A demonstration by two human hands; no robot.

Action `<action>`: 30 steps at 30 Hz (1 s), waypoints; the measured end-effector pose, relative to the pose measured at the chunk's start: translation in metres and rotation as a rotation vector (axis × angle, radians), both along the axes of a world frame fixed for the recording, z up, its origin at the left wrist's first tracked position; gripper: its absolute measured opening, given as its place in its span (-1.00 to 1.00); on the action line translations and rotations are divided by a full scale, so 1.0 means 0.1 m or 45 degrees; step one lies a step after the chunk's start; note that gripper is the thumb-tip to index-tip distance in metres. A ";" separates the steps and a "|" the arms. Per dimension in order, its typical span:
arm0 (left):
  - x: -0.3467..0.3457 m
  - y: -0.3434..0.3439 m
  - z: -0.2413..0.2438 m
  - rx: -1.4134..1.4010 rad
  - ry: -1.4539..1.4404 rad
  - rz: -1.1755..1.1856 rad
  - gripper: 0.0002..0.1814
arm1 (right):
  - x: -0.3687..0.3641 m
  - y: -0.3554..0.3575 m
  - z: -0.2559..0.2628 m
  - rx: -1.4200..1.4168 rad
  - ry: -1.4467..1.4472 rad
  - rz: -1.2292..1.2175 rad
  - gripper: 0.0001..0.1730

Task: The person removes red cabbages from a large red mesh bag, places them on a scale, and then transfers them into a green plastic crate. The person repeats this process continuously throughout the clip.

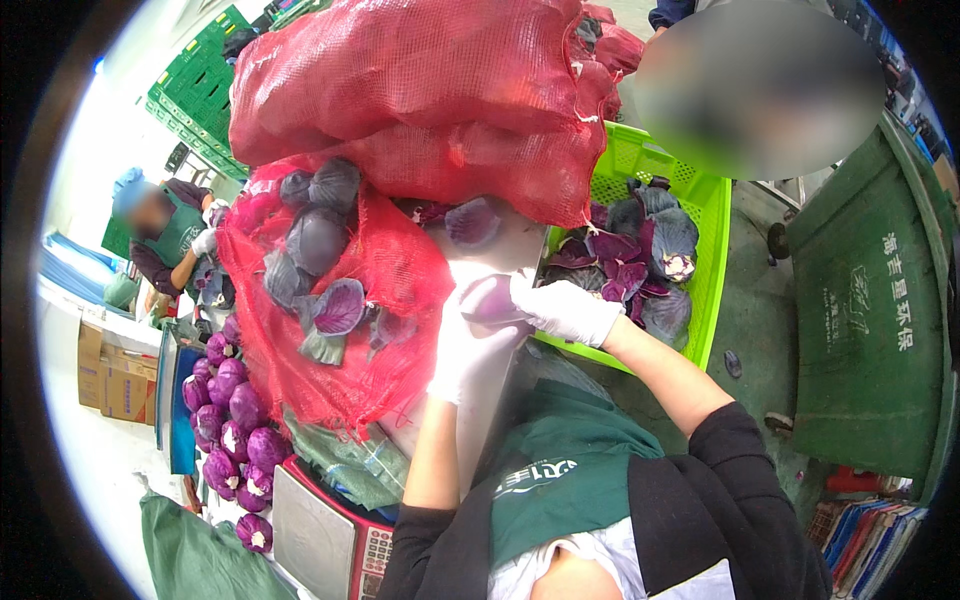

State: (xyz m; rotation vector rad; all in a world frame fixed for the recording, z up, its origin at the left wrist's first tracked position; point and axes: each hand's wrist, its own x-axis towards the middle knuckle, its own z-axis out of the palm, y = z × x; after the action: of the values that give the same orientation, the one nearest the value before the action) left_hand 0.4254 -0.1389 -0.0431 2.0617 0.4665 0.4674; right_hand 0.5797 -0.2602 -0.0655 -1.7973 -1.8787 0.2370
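Observation:
Both my hands wear white gloves. My left hand point(466, 349) holds a red cabbage point(489, 300) above the white table, its fingers and palm around the near and left side. At the cabbage's right side is my right hand point(562, 306), its fingertips against it; glare hides their exact grip. To the left, several unpeeled red cabbages point(316, 240) and a loose cabbage leaf point(340, 307) lie on an opened red mesh bag point(405, 262). Past my hands, another loose leaf point(472, 223) rests on the table.
Full red mesh sacks point(420, 82) lie across the far side. A lime-green crate point(716, 262) with leaves and cabbages stands at right, near a green bin point(870, 300). Trimmed red cabbages point(247, 405) are piled left beside a scale point(315, 532). A co-worker point(169, 232) handles cabbage at far left.

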 end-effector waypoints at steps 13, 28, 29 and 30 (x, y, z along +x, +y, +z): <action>0.08 0.02 -0.16 0.344 0.043 0.060 -0.20 | 0.03 0.05 -0.31 0.166 1.456 -0.793 -0.84; 0.04 0.02 -0.21 0.438 0.006 -0.041 -0.14 | 0.03 -0.02 0.04 -0.323 1.468 -0.607 -0.60; 0.04 0.02 -0.21 0.467 0.007 -0.050 -0.14 | 0.10 -0.02 0.02 -0.420 1.510 -0.592 -0.64; 0.04 0.03 -0.22 0.489 0.008 -0.057 -0.14 | 0.14 -0.01 0.05 -0.437 1.487 -0.531 -0.70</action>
State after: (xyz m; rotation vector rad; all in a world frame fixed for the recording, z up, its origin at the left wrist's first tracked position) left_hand 0.4294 -0.1363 -0.0654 2.4372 0.3530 0.5575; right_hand 0.5934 -0.2613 -0.0602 -1.5990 -0.6525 1.1901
